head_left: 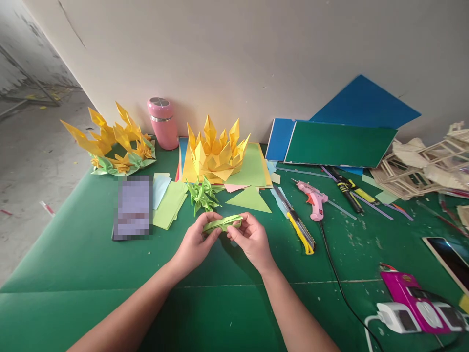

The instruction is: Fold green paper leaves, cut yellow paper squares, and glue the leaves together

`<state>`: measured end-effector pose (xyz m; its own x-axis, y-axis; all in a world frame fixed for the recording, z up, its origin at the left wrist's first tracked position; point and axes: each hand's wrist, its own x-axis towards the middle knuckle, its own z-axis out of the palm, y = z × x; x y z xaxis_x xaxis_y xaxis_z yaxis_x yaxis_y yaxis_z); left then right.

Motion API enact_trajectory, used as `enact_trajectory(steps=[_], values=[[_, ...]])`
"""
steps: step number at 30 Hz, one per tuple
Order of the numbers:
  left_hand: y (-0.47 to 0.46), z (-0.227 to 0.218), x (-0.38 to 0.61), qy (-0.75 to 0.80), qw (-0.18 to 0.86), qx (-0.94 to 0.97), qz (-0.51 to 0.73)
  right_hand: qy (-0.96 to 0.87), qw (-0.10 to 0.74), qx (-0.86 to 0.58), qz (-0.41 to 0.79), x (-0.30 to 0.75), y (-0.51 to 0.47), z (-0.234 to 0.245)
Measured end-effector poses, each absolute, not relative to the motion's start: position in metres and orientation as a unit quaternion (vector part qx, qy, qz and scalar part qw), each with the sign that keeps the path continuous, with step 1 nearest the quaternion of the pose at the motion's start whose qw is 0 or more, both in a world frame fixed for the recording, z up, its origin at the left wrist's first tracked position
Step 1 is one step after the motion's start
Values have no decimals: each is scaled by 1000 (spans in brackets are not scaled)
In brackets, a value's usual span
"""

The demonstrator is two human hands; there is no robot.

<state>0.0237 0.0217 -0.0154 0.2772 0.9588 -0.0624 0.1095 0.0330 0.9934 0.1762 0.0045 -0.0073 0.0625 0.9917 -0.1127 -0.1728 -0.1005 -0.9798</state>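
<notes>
Between both hands, above the green tabletop (110, 264), is a folded strip of light green paper (224, 223). My left hand (198, 239) pinches its left end between thumb and fingers. The right end is held by my right hand (252, 239), thumb pressed near the middle of the folds. Just beyond lies a cluster of green folded paper leaves (203, 195). A stack of light green paper strips (169, 208) is to the left of it, and a green paper triangle (251, 199) to the right.
Yellow folded paper crowns stand at the back (219, 156) and far left (117, 142). A pink flask (163, 124) is near the wall. Rightward lie a yellow utility knife (300, 232), a pink glue gun (313, 198) with a black cord, and a magenta power strip (406, 288).
</notes>
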Motion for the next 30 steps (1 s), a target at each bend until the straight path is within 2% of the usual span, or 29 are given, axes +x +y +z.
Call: enact_trajectory(steps=[10, 18, 26, 30], values=[[20, -8, 26, 459, 587, 531, 403, -361, 521, -478, 608, 175, 6, -11], [22, 1, 28, 453, 659, 455, 392, -404, 537, -483, 562, 173, 4, -10], [22, 0, 29, 448, 656, 452, 405, -418, 541, -492, 540, 171, 3, -11], [22, 0, 28, 446, 643, 472, 406, -394, 534, -484, 570, 171, 4, -10]])
